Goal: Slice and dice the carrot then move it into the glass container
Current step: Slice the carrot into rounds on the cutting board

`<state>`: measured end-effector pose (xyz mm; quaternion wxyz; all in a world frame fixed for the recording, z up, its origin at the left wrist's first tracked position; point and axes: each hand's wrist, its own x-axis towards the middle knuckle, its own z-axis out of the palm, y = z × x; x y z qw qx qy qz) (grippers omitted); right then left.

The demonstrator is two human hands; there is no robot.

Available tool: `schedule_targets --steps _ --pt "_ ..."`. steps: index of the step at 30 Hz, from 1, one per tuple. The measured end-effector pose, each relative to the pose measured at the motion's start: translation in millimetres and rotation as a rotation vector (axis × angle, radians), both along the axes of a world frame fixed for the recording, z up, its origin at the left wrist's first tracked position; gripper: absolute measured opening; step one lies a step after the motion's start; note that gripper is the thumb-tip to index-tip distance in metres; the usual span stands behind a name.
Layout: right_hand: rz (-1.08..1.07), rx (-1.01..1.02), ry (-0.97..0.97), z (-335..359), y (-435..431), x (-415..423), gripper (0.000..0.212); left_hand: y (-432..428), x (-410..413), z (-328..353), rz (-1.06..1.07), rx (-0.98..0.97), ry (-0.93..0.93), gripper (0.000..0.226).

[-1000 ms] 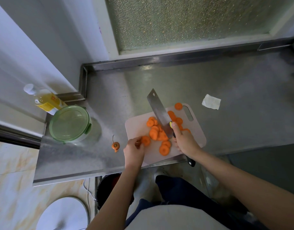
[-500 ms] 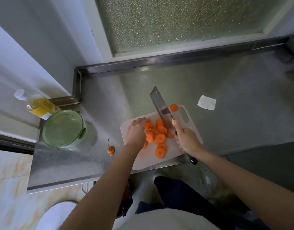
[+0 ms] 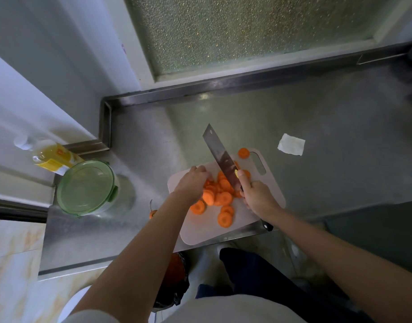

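Round orange carrot slices (image 3: 220,197) lie heaped on a pale cutting board (image 3: 200,231) at the steel counter's front edge. One slice (image 3: 243,152) sits apart at the board's far end. My left hand (image 3: 192,183) rests palm down against the pile's left side, fingers curled on the slices. My right hand (image 3: 256,197) grips a cleaver (image 3: 220,157), its blade angled up and away over the right of the pile. The glass container (image 3: 87,187), closed with a green lid, stands left of the board. The cut carrot top (image 3: 153,213) lies between them, partly hidden by my left arm.
A yellow bottle (image 3: 50,157) stands behind the container by the wall. A white paper scrap (image 3: 291,144) lies on the counter (image 3: 328,127) right of the board. A raised steel rim runs along the back. A bin (image 3: 174,280) sits below the counter edge.
My left hand moved from the board's near left corner up to the pile and pushed the slices together. The cleaver shifted slightly toward the pile.
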<state>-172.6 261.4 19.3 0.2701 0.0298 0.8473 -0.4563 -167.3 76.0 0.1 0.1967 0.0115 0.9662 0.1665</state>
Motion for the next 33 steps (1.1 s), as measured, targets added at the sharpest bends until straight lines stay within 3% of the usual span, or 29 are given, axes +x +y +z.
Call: schedule_targets --steps 5,9,16,20,26,33 --pt "0.002 -0.004 -0.003 -3.1 0.7 0.0 0.062 -4.8 4.7 -2.0 0.05 -0.003 -0.023 0.03" --pt "0.011 -0.006 -0.016 -2.6 -1.1 1.9 0.062 -9.7 13.9 -7.7 0.199 0.103 -0.014 0.026" --pt "0.064 -0.084 -0.107 2.5 -16.3 25.9 0.056 -30.1 51.9 -7.9 0.744 0.328 0.197 0.016" --pt "0.126 -0.068 -0.191 -1.1 -32.8 49.7 0.059 -32.8 79.9 -6.2 0.94 0.429 0.276 0.009" --pt "0.131 -0.048 -0.335 -21.7 -57.4 70.5 0.058 -20.2 115.0 -6.5 1.07 0.485 0.289 0.008" --pt "0.17 0.016 -0.175 -34.4 -43.5 56.3 0.059 -4.1 126.4 -8.9 1.087 0.542 0.276 0.01"
